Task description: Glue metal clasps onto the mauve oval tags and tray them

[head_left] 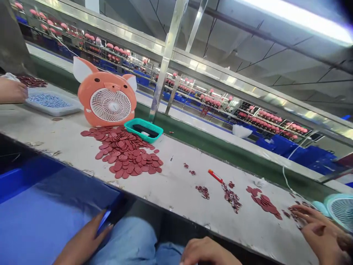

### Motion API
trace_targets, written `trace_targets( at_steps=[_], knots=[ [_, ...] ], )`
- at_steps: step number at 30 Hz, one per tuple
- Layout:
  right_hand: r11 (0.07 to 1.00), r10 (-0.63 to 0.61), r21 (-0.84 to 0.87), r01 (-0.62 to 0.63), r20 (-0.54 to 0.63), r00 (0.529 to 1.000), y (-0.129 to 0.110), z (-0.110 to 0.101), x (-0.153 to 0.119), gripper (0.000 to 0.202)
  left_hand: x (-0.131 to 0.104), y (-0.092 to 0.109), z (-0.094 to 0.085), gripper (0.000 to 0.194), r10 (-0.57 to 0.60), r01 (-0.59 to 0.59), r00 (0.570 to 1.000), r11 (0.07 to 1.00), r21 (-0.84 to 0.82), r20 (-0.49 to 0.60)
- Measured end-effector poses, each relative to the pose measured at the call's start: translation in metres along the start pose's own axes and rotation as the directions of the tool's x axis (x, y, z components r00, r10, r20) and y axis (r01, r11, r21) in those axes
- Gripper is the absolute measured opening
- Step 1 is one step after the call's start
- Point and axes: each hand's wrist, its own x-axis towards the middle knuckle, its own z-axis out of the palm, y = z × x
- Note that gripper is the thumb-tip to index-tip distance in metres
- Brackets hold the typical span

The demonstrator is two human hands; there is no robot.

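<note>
My left hand [85, 239] is closed at the rim of a blue bin [49, 221], the blue edge showing between thumb and fingers. Low in the frame, over my lap, my right hand [208, 252] has its fingers curled; whatever they may hold is hidden. Across the table [176, 191] in front of me lies a large heap of dark red oval discs [129, 154]. A smaller group of the same discs [264, 201] sits to the right. Between them are small clusters of red and white pieces [232, 198] and a red marker pen [215, 176].
An orange animal-shaped fan [107, 97] stands behind the heap, beside a teal basket [160, 134] with a dark object. Another person's hands [317, 224] work at the right near a mint fan [340, 209]. At far left, another hand [12, 91] is by a tray [55, 109].
</note>
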Motion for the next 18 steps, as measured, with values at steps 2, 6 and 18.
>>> trace_targets(
  at_steps=[2,6,18],
  knots=[
    [0.995,-0.059,0.087,0.048,0.130,0.990,0.007,0.019,0.021,0.032,-0.002,0.001,0.000,0.066,-0.032,0.031,0.999,0.999,0.020,0.034],
    [0.970,-0.165,0.226,0.096,0.312,0.936,0.021,0.041,0.051,0.034,0.001,0.003,-0.003,0.062,-0.066,0.064,0.997,0.997,0.042,0.050],
    [0.817,-0.400,0.574,0.053,0.498,0.769,0.081,0.110,0.084,0.069,0.006,0.015,-0.010,0.057,-0.122,0.111,0.990,0.984,0.141,0.071]
  ],
)
